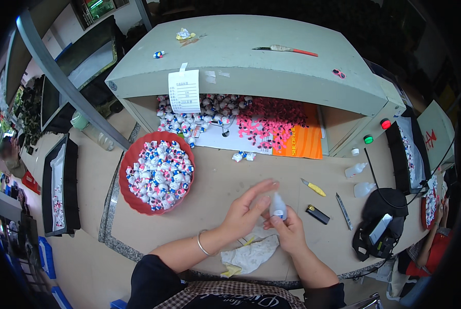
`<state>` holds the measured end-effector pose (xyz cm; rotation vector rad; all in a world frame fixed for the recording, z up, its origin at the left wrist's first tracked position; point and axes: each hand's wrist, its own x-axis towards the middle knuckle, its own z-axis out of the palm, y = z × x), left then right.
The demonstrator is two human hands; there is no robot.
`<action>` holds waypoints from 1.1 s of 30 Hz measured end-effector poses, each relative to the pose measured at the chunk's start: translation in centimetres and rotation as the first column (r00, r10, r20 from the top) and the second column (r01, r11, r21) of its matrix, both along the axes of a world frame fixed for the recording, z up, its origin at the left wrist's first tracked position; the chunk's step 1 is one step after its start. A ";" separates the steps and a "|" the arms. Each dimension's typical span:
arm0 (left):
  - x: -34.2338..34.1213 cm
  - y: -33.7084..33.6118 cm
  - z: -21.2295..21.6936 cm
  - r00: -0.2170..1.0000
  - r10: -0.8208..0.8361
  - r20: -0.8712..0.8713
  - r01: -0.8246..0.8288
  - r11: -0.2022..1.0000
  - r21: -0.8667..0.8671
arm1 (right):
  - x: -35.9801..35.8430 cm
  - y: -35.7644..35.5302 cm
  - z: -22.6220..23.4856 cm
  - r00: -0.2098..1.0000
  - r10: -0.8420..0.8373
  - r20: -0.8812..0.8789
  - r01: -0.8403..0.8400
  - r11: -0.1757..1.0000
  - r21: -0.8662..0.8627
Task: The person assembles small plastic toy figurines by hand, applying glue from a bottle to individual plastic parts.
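My right hand (290, 229) is closed around a small white squeeze bottle (278, 207) and holds it upright, tapered tip up. Just left of the bottle, my left hand (245, 210) has its fingers stretched out; they look slightly blurred, and nothing shows in them. Below both hands lies a crumpled, stained white cloth (251, 256). Far left of the hands stands a red scalloped bowl (124, 180), heaped with small white figurines (161, 172) with blue and pink parts. Two more figurines (244, 156) rest on the table beyond my hands.
A yellow knife (313, 187), black lighter (318, 214) and slim metal tool (344, 211) lie to the right, near two plastic bottles (364, 189) and a black bag (385, 211). Figurines and pink pieces (271, 126) fill the grey shelf (241, 56). Another person's hands (441, 211) show far right.
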<state>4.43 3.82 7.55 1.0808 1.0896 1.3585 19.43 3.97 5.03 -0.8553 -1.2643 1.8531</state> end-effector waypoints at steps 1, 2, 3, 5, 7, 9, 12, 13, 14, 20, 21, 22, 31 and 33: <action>-0.5 1.0 -1.1 0.969 0.107 -0.221 -0.072 0.985 0.158 | 0.6 0.3 -0.4 0.996 -0.087 0.001 0.087 0.996 -0.033; -1.3 2.2 -1.8 0.968 0.107 -0.225 -0.071 0.984 0.163 | 1.0 0.5 -0.7 0.985 -0.174 0.005 0.174 0.982 -0.068; -2.5 3.6 -2.5 0.804 0.244 -0.543 -0.102 0.955 0.279 | 1.2 0.7 -0.9 0.973 -0.229 0.026 0.230 0.970 -0.077; -4.1 5.5 -4.1 0.517 0.381 -0.766 -0.086 0.914 0.396 | 1.3 1.1 -1.4 0.968 -0.248 0.036 0.250 0.963 -0.097; -5.0 6.6 -4.6 0.336 0.226 -0.914 0.041 0.966 0.254 | 1.1 1.4 -2.0 0.964 -0.264 0.041 0.267 0.956 -0.123; -4.9 6.5 -4.0 0.192 0.204 -0.960 0.038 0.976 0.215 | 1.1 1.4 -2.4 0.964 -0.264 0.037 0.267 0.951 -0.154; -4.3 8.3 -2.4 -0.013 0.269 -0.963 0.007 0.963 0.268 | 1.5 1.6 -2.5 0.958 -0.286 0.030 0.287 0.945 -0.157; -4.6 9.3 -2.0 -0.083 0.346 -0.935 -0.031 0.937 0.349 | 1.3 1.7 -2.5 0.960 -0.280 0.024 0.280 0.945 -0.170; -5.2 11.0 -1.8 -0.077 0.446 -0.892 -0.055 0.891 0.450 | 1.2 1.9 -2.4 0.960 -0.279 0.024 0.279 0.944 -0.178; -13.6 24.0 -2.9 -0.262 0.274 -0.925 0.009 0.960 0.281 | 1.2 1.9 -2.4 0.961 -0.275 0.019 0.273 0.940 -0.206; -14.2 24.6 -3.0 -0.239 0.362 -0.901 0.038 0.931 0.364 | 1.3 1.9 -2.3 0.961 -0.276 0.030 0.276 0.938 -0.212; -14.8 25.2 -3.1 -0.215 0.447 -0.869 0.064 0.894 0.444 | 1.3 2.0 -2.4 0.959 -0.281 0.023 0.280 0.937 -0.210; -16.1 23.9 -3.5 -0.085 0.325 -0.942 -0.013 0.945 0.327 | 1.7 2.2 -2.6 0.957 -0.289 0.010 0.284 0.933 -0.222; -16.0 23.2 -4.1 -0.058 0.422 -0.905 0.050 0.906 0.420 | 1.7 2.2 -2.6 0.955 -0.297 0.012 0.292 0.928 -0.234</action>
